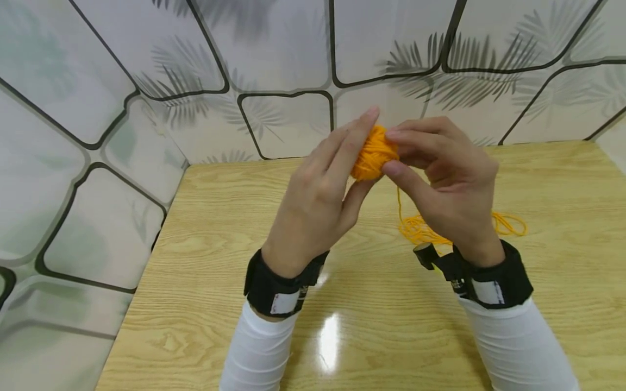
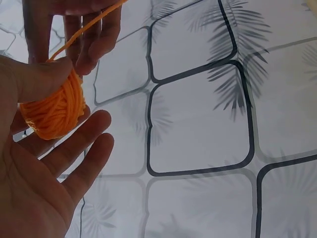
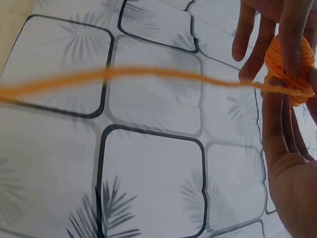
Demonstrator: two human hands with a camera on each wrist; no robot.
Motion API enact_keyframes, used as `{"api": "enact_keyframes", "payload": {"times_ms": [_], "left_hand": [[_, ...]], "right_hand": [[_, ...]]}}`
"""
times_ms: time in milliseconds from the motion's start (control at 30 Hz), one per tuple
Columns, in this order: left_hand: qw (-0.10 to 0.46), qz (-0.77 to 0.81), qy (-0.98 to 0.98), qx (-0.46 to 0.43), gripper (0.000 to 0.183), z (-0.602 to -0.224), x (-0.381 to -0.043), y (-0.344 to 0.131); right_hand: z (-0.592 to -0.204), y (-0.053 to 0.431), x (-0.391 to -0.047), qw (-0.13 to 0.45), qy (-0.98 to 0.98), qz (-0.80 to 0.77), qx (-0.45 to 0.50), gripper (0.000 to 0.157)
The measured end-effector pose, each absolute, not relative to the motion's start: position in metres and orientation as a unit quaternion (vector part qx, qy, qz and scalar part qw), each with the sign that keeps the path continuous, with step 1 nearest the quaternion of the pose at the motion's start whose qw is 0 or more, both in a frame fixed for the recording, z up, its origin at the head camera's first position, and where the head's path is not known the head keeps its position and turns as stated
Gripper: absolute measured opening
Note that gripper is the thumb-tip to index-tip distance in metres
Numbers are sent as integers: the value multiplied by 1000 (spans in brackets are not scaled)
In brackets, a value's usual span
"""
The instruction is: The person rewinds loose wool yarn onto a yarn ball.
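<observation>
An orange ball of yarn (image 1: 374, 155) is held up above the table between both hands. My left hand (image 1: 320, 187) grips it from the left; in the left wrist view the thumb lies across the ball (image 2: 57, 109) with fingers behind it. On the other side my right hand (image 1: 447, 174) has its thumb and fingertips at the ball's right edge, where the strand leaves it. That yarn strand (image 3: 148, 72) runs taut-looking across the right wrist view. From the ball it hangs down to a loose heap of yarn (image 1: 420, 231) on the table, partly hidden behind the right hand.
The wooden table (image 1: 205, 271) spreads beneath both arms, with a light reflection near its front. Behind and to the left stands a wall (image 1: 288, 125) with a stone-and-leaf pattern. Black straps (image 1: 499, 277) with small cameras sit on both wrists.
</observation>
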State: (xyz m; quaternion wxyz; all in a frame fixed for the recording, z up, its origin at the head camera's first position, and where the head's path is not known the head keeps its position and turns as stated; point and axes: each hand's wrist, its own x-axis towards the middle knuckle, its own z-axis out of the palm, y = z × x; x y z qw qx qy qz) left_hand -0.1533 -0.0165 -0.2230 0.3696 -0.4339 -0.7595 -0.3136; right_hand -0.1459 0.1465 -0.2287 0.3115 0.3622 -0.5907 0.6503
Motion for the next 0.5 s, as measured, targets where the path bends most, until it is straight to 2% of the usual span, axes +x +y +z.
{"api": "enact_keyframes", "payload": {"times_ms": [133, 367, 500], "left_hand": [[350, -364, -737, -450, 47, -221, -151, -17], [336, -429, -686, -482, 38, -216, -151, -17], [338, -442, -684, -472, 40, -218, -152, -17]], "right_hand": [[-231, 152, -146, 268, -584, 690, 332, 25], [-238, 162, -150, 96, -486, 807, 322, 27], [-238, 162, -151, 37, -503, 809, 304, 29]]}}
